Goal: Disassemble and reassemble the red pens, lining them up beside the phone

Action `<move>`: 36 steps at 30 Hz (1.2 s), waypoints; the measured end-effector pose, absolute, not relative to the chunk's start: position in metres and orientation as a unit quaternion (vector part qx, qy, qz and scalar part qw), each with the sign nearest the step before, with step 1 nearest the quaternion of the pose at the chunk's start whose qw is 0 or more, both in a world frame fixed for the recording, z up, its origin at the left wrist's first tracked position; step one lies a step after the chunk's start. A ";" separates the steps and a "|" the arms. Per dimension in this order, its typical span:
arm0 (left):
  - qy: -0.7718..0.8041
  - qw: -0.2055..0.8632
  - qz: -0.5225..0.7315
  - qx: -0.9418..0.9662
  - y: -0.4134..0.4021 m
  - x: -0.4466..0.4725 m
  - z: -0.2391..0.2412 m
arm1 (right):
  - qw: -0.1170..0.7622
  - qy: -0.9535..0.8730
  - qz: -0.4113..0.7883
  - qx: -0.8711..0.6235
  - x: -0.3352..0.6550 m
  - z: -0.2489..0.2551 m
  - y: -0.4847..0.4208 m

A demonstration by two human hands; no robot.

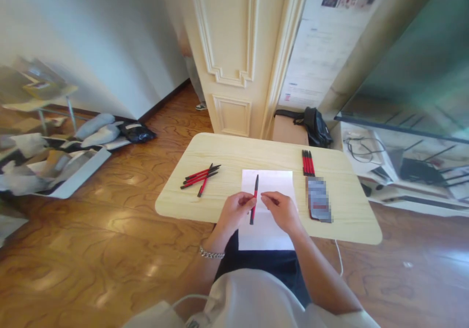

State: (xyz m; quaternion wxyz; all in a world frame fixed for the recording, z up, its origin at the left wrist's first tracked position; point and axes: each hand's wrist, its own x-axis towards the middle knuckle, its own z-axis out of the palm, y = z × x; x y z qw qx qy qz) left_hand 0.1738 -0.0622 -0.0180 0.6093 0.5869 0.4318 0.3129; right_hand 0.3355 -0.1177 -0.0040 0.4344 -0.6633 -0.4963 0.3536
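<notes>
My left hand [236,211] pinches a red and black pen [254,200] around its middle, holding it above a white sheet of paper [269,184] on the small light wooden table [227,152]. My right hand [282,209] hovers just right of the pen with fingers curled together; what they hold, if anything, is too small to make out. A loose heap of several red and black pens [201,176] lies on the table's left side. Three pens [307,162] lie neatly side by side at the back right.
A blurred dark card-like object [318,200] lies right of the paper. A cream panelled door [234,54] stands behind the table, with a black bag [315,125] on a box. Clutter and cushions [97,132] sit on the wooden floor at left, a low shelf [403,171] at right.
</notes>
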 end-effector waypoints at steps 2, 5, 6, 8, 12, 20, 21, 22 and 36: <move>0.419 0.623 0.308 0.585 -0.073 0.190 -0.022 | 0.433 -0.476 0.367 -0.672 0.336 -0.008 -0.119; 0.413 0.616 0.299 0.600 -0.079 0.200 -0.026 | 0.422 -0.444 0.398 -0.683 0.342 -0.017 -0.121; 0.414 0.611 0.295 0.607 -0.079 0.201 -0.027 | 0.417 -0.436 0.409 -0.685 0.345 -0.020 -0.122; 0.416 0.599 0.291 0.619 -0.079 0.203 -0.027 | 0.409 -0.432 0.421 -0.685 0.351 -0.025 -0.120; 0.413 0.571 0.289 0.648 -0.077 0.201 -0.027 | 0.368 -0.451 0.405 -0.705 0.361 -0.027 -0.108; 0.484 0.446 0.274 0.701 -0.065 0.177 -0.034 | 0.198 -0.491 0.289 -0.797 0.370 -0.020 -0.079; 0.490 0.436 0.274 0.703 -0.065 0.174 -0.036 | 0.188 -0.494 0.278 -0.802 0.369 -0.021 -0.079; 0.495 0.427 0.274 0.705 -0.064 0.172 -0.037 | 0.183 -0.497 0.267 -0.805 0.367 -0.022 -0.079; 0.507 0.388 0.289 0.713 -0.060 0.166 -0.040 | 0.280 -0.472 0.249 -0.798 0.377 -0.034 -0.101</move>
